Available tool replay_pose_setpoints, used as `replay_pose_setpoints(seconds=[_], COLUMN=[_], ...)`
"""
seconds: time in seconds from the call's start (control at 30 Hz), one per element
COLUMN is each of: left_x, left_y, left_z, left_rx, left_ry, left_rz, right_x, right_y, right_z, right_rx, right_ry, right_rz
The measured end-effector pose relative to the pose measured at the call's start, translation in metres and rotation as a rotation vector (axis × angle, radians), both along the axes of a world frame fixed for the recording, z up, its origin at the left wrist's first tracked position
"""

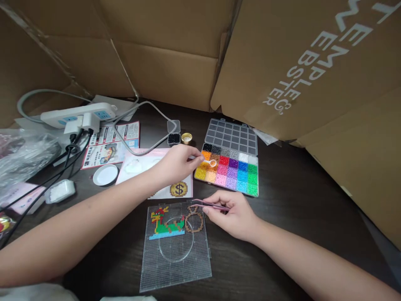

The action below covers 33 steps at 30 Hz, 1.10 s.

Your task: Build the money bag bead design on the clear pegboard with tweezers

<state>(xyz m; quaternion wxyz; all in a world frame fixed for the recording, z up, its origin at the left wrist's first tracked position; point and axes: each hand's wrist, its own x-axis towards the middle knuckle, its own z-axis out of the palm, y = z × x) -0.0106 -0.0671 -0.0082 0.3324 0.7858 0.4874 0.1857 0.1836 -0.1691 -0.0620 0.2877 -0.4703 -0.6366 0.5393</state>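
My left hand (182, 164) pinches a small white spoon (208, 161), its round bowl with orange beads over the bead box (257, 193). That box is sorted into coloured compartments, and its clear lid (231, 136) lies folded back. In my right hand (234, 213) is a pair of pink tweezers (210, 205), the tips slightly apart above the upper right corner of the clear pegboard (175, 276). On the pegboard sit a green dragon bead figure (169, 225) with a light blue base and a brown bead ring outline (194, 220).
Left of the bead box lies a pattern sheet (159, 193) with a dollar coin picture. Behind it stand a gold-rimmed jar (186, 138) and a small box of black beads (174, 139). A white lid (105, 174), power strip (78, 116) and cables occupy the left. Cardboard walls (169, 67) enclose the back.
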Motion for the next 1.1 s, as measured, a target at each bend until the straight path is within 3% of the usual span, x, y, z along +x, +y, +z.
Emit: replay_pose_setpoints(seconds=[0.13,0.4,0.67,0.8,0.9,1.1], left_x=[0.007,-0.005,-0.011,-0.016,-0.021,-0.034], left_y=[0.009,0.008,0.003,0.002,0.0,0.0], left_z=[-0.008,-0.004,0.002,0.002,0.003,0.009], left_rx=[0.25,0.578,0.568,0.557,0.511,0.141], left_ry=[0.101,0.197,0.28,0.248,0.189,0.045], left_rz=[-0.13,-0.372,-0.51,-0.436,-0.26,0.064], right_x=[0.002,0.0,-0.001,0.0,0.001,0.001], right_y=[0.0,0.001,0.002,0.001,0.0,0.001], right_z=[0.0,0.001,0.001,0.0,0.0,0.004], right_rx=[-0.025,-0.039,-0.046,-0.039,-0.022,0.048], right_ry=[0.017,0.06,0.064,0.067,0.052,-0.006], right_rz=[0.025,-0.009,-0.018,-0.014,0.002,-0.008])
